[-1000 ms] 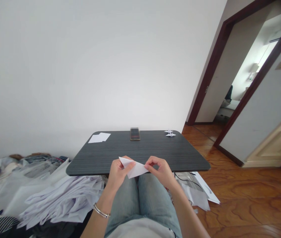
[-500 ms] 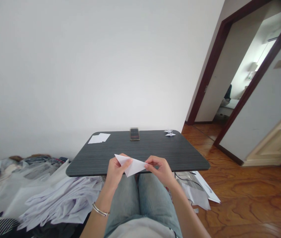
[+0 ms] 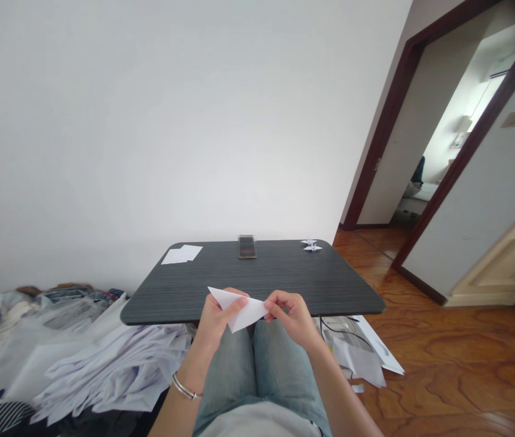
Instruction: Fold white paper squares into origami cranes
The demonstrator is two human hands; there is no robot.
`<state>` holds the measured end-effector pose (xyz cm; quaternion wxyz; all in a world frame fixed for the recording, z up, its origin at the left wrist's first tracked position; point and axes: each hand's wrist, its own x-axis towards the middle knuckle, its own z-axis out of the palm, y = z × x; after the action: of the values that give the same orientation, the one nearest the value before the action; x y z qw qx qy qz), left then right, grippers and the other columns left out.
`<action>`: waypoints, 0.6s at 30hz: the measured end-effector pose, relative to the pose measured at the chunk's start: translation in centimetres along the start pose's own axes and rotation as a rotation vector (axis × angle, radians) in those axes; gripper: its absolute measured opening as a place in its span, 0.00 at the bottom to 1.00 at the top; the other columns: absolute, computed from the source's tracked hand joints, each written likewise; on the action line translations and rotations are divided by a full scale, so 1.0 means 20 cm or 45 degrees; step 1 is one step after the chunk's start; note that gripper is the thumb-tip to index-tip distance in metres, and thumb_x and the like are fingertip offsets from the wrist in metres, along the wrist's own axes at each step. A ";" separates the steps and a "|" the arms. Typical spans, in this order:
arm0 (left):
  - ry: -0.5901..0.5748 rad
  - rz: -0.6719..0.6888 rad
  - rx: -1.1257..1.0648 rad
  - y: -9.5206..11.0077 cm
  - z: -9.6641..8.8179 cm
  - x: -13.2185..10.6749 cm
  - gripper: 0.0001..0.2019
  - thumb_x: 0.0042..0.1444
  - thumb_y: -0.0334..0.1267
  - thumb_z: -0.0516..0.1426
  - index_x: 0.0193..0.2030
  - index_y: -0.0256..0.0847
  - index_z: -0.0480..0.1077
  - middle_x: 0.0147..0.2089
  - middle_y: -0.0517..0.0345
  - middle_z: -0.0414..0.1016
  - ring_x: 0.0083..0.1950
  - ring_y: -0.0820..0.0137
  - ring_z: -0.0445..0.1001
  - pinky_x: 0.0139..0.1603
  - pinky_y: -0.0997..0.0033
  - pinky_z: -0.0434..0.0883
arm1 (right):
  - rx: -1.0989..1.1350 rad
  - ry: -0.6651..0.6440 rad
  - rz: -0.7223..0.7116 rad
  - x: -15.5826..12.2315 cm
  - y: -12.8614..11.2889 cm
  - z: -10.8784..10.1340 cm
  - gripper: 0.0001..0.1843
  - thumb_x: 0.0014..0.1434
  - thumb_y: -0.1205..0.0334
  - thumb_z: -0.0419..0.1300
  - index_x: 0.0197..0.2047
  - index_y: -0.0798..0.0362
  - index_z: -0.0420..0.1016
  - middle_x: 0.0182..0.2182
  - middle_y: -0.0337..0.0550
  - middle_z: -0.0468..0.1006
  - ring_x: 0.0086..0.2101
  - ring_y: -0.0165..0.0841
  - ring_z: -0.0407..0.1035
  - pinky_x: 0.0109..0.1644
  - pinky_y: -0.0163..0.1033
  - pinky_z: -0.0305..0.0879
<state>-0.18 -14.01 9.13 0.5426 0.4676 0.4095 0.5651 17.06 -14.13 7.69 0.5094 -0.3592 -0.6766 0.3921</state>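
A white sheet of paper folded into a triangle (image 3: 247,314) is held in the air over the near edge of the dark table (image 3: 216,267), above my knees. My left hand (image 3: 219,311) grips its left part, thumb on the front face and fingers behind. With thumb and fingertips my right hand (image 3: 284,308) pinches the right-hand corner. One point of the triangle sticks out at upper left and another hangs downward. The fingers behind the paper are partly hidden.
White paper sheets (image 3: 181,254) lie at the table's back left. A small framed dark object (image 3: 247,246) is at the back middle, and two folded paper cranes (image 3: 312,247) sit at the back right. Heaped clothes (image 3: 111,364) are on the left; papers and cables (image 3: 357,352) lie below right.
The folded paper has dropped slightly and its lower point has shifted down. Both hands keep their hold on it; the right fingers have curled a little more.
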 end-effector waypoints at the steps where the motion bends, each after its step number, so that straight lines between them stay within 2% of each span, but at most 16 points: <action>1: 0.009 0.008 0.018 0.00 0.00 0.00 0.12 0.36 0.40 0.66 0.25 0.33 0.74 0.20 0.59 0.72 0.21 0.77 0.65 0.21 0.80 0.59 | -0.002 -0.010 0.005 0.00 0.00 0.00 0.15 0.58 0.57 0.55 0.23 0.55 0.70 0.18 0.38 0.72 0.22 0.30 0.67 0.28 0.34 0.63; 4: 0.037 0.035 0.085 0.00 0.01 0.00 0.12 0.37 0.41 0.66 0.24 0.33 0.73 0.20 0.60 0.71 0.21 0.77 0.65 0.21 0.80 0.58 | -0.035 -0.026 0.016 0.01 0.01 0.01 0.11 0.57 0.58 0.56 0.28 0.55 0.73 0.21 0.39 0.74 0.24 0.30 0.68 0.30 0.33 0.63; 7: 0.052 0.075 0.181 -0.01 0.01 0.00 0.13 0.38 0.43 0.65 0.22 0.33 0.72 0.18 0.61 0.69 0.20 0.77 0.63 0.20 0.79 0.56 | -0.069 0.035 0.014 0.03 0.02 0.04 0.07 0.54 0.62 0.58 0.31 0.55 0.75 0.23 0.39 0.75 0.25 0.30 0.67 0.30 0.33 0.63; 11: 0.096 0.107 0.262 -0.02 0.02 0.01 0.14 0.39 0.44 0.64 0.20 0.34 0.69 0.16 0.63 0.66 0.19 0.78 0.60 0.18 0.79 0.53 | -0.133 0.147 0.031 0.04 0.04 0.06 0.06 0.53 0.63 0.60 0.27 0.55 0.76 0.21 0.39 0.74 0.24 0.29 0.65 0.29 0.33 0.61; 18: 0.117 0.107 0.276 -0.03 0.02 0.01 0.15 0.39 0.45 0.64 0.19 0.34 0.68 0.16 0.62 0.65 0.19 0.78 0.59 0.18 0.79 0.53 | -0.226 0.111 0.039 0.03 0.04 0.06 0.08 0.55 0.63 0.57 0.26 0.55 0.73 0.20 0.38 0.72 0.23 0.28 0.63 0.27 0.32 0.57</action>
<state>0.35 -13.80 8.61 0.4452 0.5138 0.4727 0.5607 15.84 -13.47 7.04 0.4984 -0.4300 -0.6802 0.3225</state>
